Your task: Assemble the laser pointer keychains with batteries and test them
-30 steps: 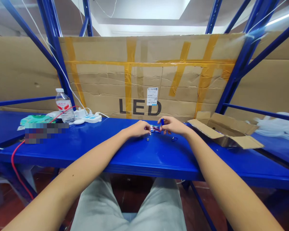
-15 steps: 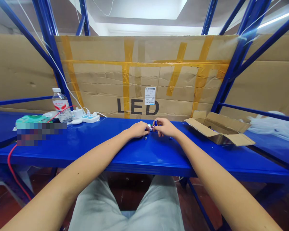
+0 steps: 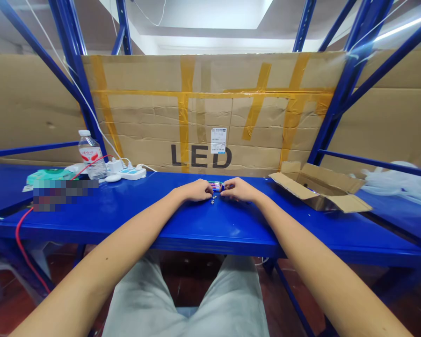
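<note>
Both my hands rest on the blue metal shelf (image 3: 196, 224), close together near its far edge. My left hand (image 3: 195, 190) has its fingers curled, pinching at a small cluster of red, blue and silver parts (image 3: 215, 186). My right hand (image 3: 239, 189) is closed too, fingertips pressed on the same cluster from the right. A few tiny silver pieces (image 3: 212, 201) lie on the shelf just in front of my fingers. What exactly each hand grips is too small to make out.
An open cardboard box (image 3: 319, 189) sits to the right. A water bottle (image 3: 90, 154), a white power strip (image 3: 131, 173) with a red cable and a green packet (image 3: 47, 176) stand at the left. A taped cardboard sheet marked LED (image 3: 210, 112) backs the shelf. White material (image 3: 396, 185) lies far right.
My right hand, raised with a small blue piece a second ago, has come down and left to meet my left hand at the cluster. The view shifted slightly.
</note>
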Available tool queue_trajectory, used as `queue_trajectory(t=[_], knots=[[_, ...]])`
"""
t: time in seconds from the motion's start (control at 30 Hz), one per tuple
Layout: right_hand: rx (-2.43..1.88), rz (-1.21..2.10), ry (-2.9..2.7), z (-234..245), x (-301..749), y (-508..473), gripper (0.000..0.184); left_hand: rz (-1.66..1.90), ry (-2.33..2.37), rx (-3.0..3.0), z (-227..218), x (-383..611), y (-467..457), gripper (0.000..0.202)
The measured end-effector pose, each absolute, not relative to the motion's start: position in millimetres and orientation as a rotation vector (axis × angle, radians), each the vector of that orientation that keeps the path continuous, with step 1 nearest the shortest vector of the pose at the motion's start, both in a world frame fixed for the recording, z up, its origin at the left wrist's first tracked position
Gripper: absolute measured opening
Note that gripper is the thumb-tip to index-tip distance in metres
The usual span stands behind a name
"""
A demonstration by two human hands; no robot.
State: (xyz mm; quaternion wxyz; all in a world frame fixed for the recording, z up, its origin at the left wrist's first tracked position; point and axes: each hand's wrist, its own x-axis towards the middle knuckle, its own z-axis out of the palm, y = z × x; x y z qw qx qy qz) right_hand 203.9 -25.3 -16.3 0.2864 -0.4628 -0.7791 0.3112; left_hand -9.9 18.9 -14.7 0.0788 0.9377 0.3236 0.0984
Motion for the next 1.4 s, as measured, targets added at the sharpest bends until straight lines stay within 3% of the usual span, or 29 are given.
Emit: queue_trajectory(t=[0.67,0.93,1.2,1.4], knots=[[-1.289,0.715,-2.193,-19.3,204.1,-25.7,0.024,0.27,1.064,2.666,-8.8,-10.7,11.5,0.007],[-1.223,0.688,-2.171,-25.1,204.0,-19.1,0.018,0.827,0.855,2.888,-7.6,1.6,0.4,0.022],[-1.226,0.701,-2.144,-21.8,200.9,-22.9,0.026,0.663,0.79,3.11,-12.2,11.2,-6.0,0.028],[-1.282,0.72,-2.143,-23.3,206.1,-17.7,0.02,0.804,0.788,2.997,-8.9,2.9,-0.2,0.027]])
